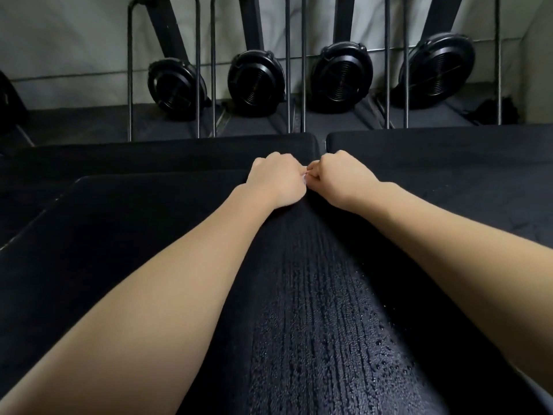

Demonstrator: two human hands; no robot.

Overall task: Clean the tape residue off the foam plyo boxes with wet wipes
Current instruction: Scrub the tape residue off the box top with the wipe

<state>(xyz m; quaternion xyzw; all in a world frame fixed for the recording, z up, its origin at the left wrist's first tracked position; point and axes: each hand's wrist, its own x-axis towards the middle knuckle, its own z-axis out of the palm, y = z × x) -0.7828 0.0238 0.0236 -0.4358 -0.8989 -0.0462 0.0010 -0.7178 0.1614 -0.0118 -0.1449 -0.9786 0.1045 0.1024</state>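
Note:
A black foam plyo box point(125, 235) fills the near view, and its middle strip point(314, 339) glistens with streaks and beads of moisture. My left hand point(276, 181) and my right hand point(341, 181) meet near the box's far edge, knuckles up and fingers curled. A small whitish thing point(304, 176) shows between their fingertips; what it is I cannot tell. Two more black boxes lie beyond, one at the left point(179, 148) and one at the right point(449, 157).
Behind the boxes stand several black rowing machines on end, their round flywheel housings point(254, 82) low against a pale wall. Thin metal rack bars point(287, 70) rise just past the far boxes. A narrow gap point(323, 142) separates the two far boxes.

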